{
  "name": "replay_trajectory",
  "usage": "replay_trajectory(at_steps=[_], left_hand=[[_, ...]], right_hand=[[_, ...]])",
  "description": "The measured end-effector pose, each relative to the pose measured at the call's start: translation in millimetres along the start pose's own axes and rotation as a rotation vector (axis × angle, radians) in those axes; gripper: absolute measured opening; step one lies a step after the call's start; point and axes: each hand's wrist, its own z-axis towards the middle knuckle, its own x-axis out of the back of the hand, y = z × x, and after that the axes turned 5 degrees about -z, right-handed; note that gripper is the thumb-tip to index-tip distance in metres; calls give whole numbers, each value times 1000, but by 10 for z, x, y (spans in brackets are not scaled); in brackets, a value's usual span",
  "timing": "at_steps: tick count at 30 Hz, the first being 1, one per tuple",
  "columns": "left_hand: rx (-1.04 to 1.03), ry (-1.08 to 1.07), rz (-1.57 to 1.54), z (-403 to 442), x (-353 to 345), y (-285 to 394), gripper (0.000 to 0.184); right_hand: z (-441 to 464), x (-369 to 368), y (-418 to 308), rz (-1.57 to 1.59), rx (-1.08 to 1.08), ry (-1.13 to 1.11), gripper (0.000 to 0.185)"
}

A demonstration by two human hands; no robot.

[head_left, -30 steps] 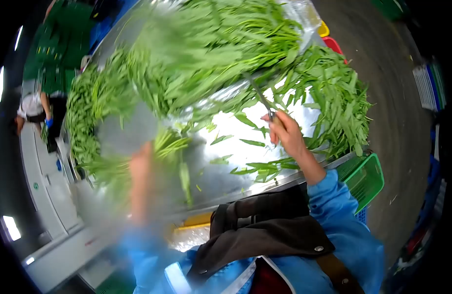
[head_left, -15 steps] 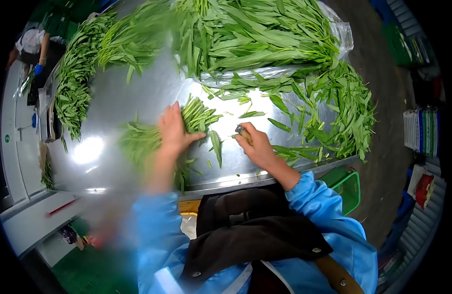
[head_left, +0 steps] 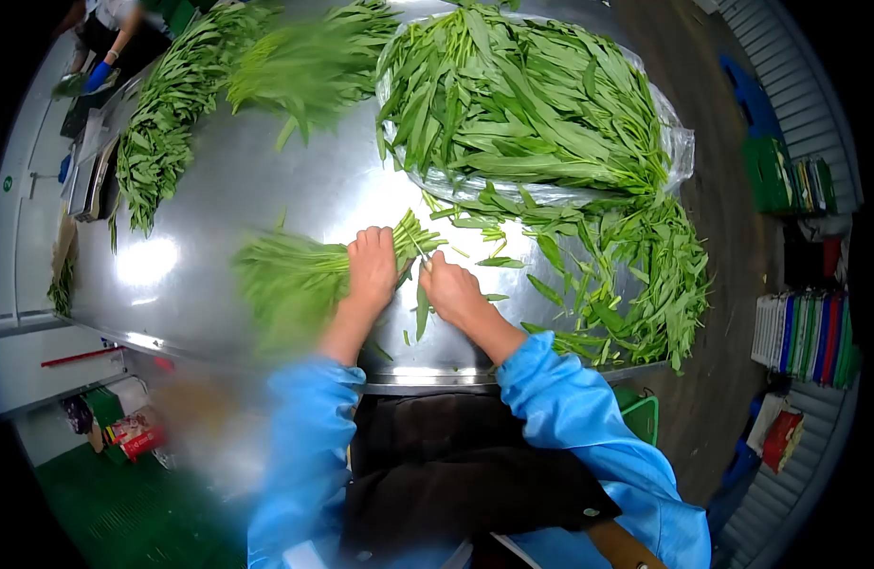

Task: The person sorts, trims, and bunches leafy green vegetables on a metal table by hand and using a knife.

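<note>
My left hand (head_left: 371, 270) is closed over the stems of a bunch of leafy greens (head_left: 290, 275), which look like water spinach. The bunch lies on the metal table, its leaves to the left and its stem ends showing right of the hand. In my right hand (head_left: 453, 292) is a small knife (head_left: 419, 249), its handle mostly hidden by the fingers. The blade is up against the stems, close beside my left hand. Cut stem pieces and loose leaves (head_left: 500, 262) lie to the right of the knife.
A big heap of greens (head_left: 532, 114) rests on clear plastic (head_left: 682, 152) at the back. More greens lie along the right (head_left: 664, 284) and left (head_left: 157, 142) sides of the metal table (head_left: 205, 228). A green basket (head_left: 640, 417) stands below the front edge. Another person (head_left: 115, 24) works at upper left.
My right hand has brought the knife leftward to the stems. My left hand, spread on the bunch before, is now wrapped round it. The camera view has shifted.
</note>
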Motion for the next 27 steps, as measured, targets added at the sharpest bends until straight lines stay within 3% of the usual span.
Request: replay_trajectory(at_steps=[4, 11, 14, 17, 20, 23, 26, 27], left_hand=[[17, -3, 21, 13, 6, 1, 49], [44, -6, 23, -12, 28, 71, 59], [13, 43, -24, -62, 26, 101, 77], [-19, 47, -170, -73, 245, 132, 94], [-40, 17, -407, -107, 432, 62, 105], [-161, 98, -482, -173, 729, -74, 101], [-105, 87, -580, -132, 1097, -347, 60], [6, 21, -717, -90, 1236, -397, 51]], right_hand=[[113, -33, -17, 23, -20, 13, 33], [-1091, 102, 737, -70, -49, -103, 30], [-1227, 293, 895, 33, -21, 74, 27], [-1163, 408, 976, 31, -136, 308, 28], [-1178, 566, 1024, -54, -168, 315, 36], [-1219, 690, 855, -121, 51, 600, 39], [-1184, 655, 562, 158, 77, 522, 35], [-1144, 561, 478, 157, 91, 491, 32]])
